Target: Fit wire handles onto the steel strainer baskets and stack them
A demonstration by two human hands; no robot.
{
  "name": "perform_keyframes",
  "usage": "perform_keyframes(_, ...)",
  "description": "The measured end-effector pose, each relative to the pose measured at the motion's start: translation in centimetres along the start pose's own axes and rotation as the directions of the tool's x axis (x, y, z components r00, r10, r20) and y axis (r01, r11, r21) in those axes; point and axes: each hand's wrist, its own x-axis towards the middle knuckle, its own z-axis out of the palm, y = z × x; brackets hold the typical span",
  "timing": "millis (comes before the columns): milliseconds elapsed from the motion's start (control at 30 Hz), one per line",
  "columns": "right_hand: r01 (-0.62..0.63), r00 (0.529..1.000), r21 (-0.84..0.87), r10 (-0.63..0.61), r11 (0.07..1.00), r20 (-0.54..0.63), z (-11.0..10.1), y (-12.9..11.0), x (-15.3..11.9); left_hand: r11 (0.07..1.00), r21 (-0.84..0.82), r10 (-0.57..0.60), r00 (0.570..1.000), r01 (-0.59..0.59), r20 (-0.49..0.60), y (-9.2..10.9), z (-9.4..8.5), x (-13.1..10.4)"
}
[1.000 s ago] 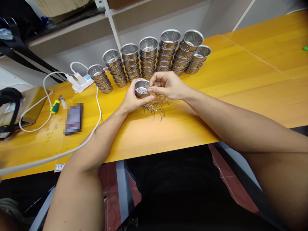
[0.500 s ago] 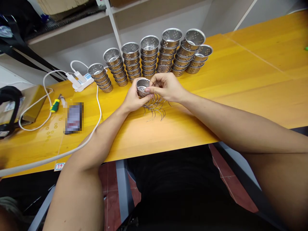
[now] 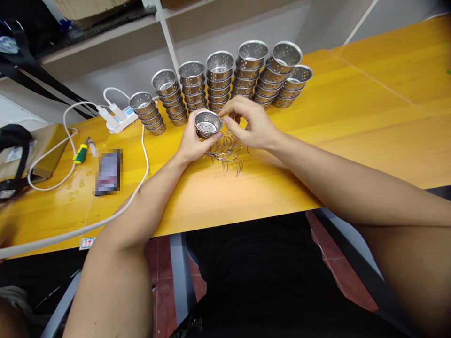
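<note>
A perforated metal cup (image 3: 207, 123) is held upright by my left hand (image 3: 193, 143), its fingers and thumb wrapped round the side. My right hand (image 3: 252, 123) is at the cup's right rim, thumb and forefinger pinched near a thin piece of wire (image 3: 219, 118) that is too small to make out well. A pile of curved metal wires (image 3: 229, 152) lies on the yellow table (image 3: 197, 202) just below and beside both hands. Behind them stand several stacks of similar perforated cups (image 3: 220, 70).
A white power strip (image 3: 121, 121) with plugged cables is at the left. Its long cable (image 3: 145, 155) runs across my left arm. Nearby lie a green and yellow tool (image 3: 81, 153), a blurred-out phone (image 3: 108, 172), small rings (image 3: 81, 183) and a cardboard box (image 3: 52, 150).
The cup in my left hand has shifted slightly left and shows more of its inside. My right fingers have moved up and a little right, off the cup's front rim.
</note>
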Motion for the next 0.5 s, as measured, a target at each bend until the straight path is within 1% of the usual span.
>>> perform_keyframes(67, 0.05, 0.998, -0.06, -0.048, 0.997, 0.038, -0.23, 0.18, -0.13, 1.0, 0.011, 0.004, 1.0, -0.003, -0.007, -0.24, -0.11, -0.01)
perform_keyframes(133, 0.073, 0.996, -0.104, -0.067, 0.992, 0.059, -0.32, 0.24, -0.26, 1.0, 0.021, -0.003, 1.0, 0.003, -0.012, -0.18, -0.15, -0.06)
perform_keyframes(300, 0.034, 0.998, -0.177, -0.024, 0.984, 0.059, -0.43, 0.11, -0.57, 0.996, 0.084, -0.035, 0.999, 0.035, 0.001, 0.05, -0.14, -0.17)
perform_keyframes(400, 0.058, 0.995, -0.206, -0.039, 0.977, 0.097, -0.49, 0.14, -0.63, 0.996, 0.088, -0.016, 1.0, 0.015, 0.014, -0.14, -0.12, -0.18)
perform_keyframes(500, 0.066, 0.991, -0.202, -0.04, 0.977, 0.129, -0.5, 0.27, -0.57, 0.997, 0.071, -0.001, 1.0, 0.001, 0.003, -0.32, -0.09, -0.13)
